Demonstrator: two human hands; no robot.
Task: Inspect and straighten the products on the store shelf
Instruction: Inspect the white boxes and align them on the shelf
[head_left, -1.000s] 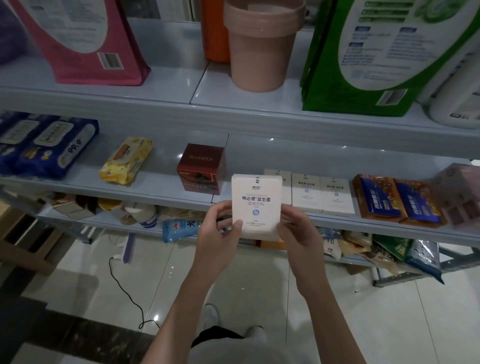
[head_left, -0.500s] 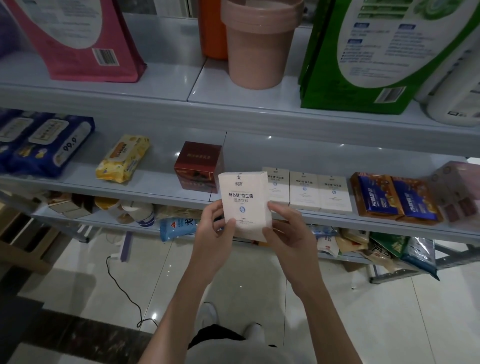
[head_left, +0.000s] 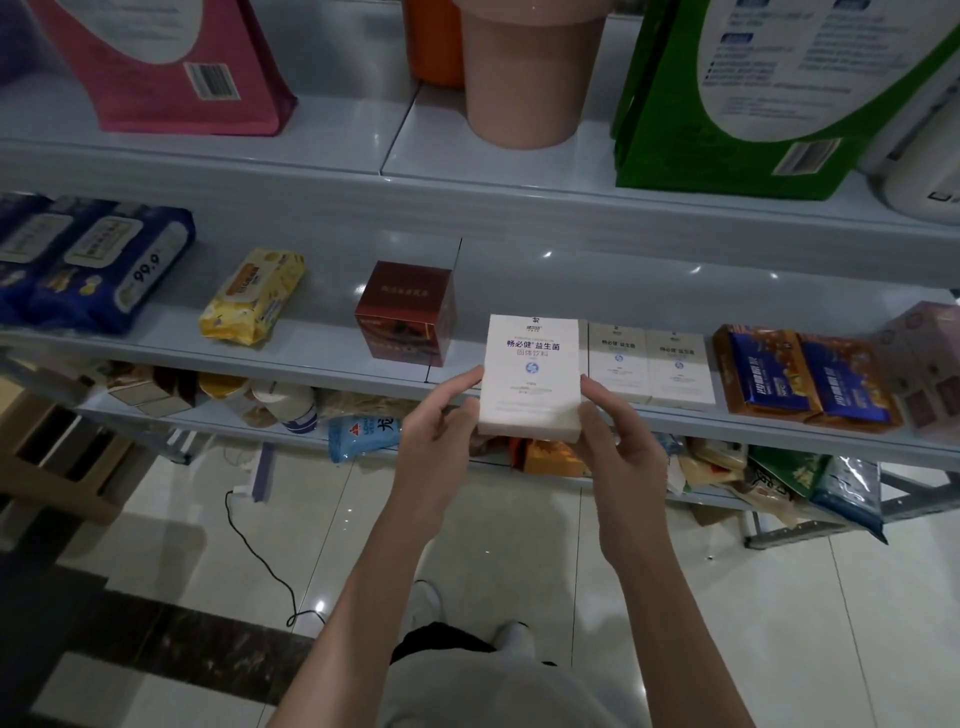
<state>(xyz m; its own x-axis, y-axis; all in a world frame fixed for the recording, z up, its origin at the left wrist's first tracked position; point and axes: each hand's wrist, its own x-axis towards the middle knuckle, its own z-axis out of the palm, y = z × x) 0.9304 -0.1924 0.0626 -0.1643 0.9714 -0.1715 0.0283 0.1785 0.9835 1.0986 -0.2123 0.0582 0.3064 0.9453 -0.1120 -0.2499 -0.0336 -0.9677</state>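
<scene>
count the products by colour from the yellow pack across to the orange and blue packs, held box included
yellow pack: 1
dark red box: 1
white boxes: 3, 2 shelved plus the held white box
orange and blue packs: 2
total: 7, unless another white one hides behind it

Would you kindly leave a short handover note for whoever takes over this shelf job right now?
Left hand: grips the white box by its left edge. Right hand: grips its right edge.
The box is upright, label facing the camera, in front of the middle shelf, not set down; matching boxes stand just right of it.
Done: box in hand for inspection.
Left: set it squarely beside its row, then check the other products.
</scene>
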